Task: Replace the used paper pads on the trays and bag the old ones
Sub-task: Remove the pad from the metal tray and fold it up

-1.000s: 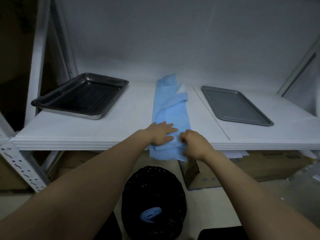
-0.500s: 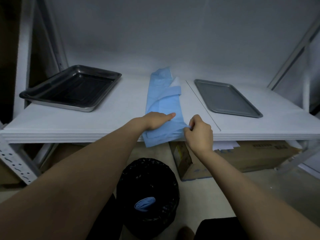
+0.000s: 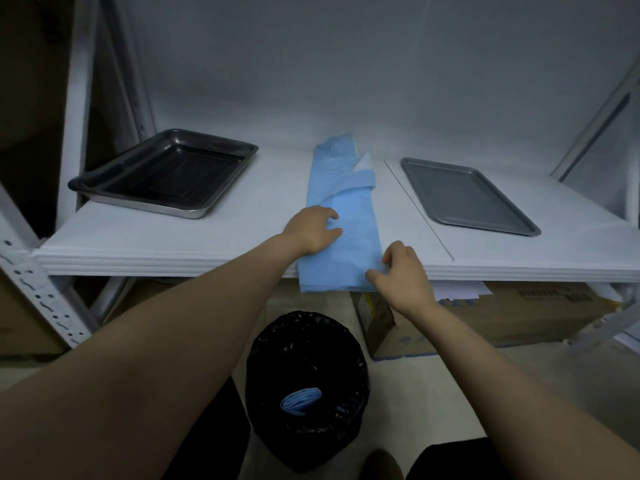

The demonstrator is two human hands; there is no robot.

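A stack of folded blue paper pads point(image 3: 346, 216) lies lengthwise in the middle of the white shelf point(image 3: 166, 247), its near end hanging over the front edge. My left hand point(image 3: 313, 230) rests on the stack's left side, fingers bent and spread. My right hand point(image 3: 401, 268) pinches the stack's near right corner between thumb and fingers. A deep dark tray point(image 3: 104, 183) stands bare at the left. A flat grey tray point(image 3: 519, 223) lies bare at the right. Below, a bin lined with a black bag point(image 3: 304, 344) holds a crumpled blue pad point(image 3: 299, 400).
Cardboard boxes point(image 3: 519, 317) sit under the shelf to the right of the bin. White perforated rack posts point(image 3: 38, 292) rise at the left, and another post point(image 3: 595, 123) slants at the right. A thin seam point(image 3: 419, 213) runs across the shelf between the pads and the flat tray.
My left hand slid further up the stack's left side. My right hand shifted its pinch at the near right corner. The view has shifted slightly.
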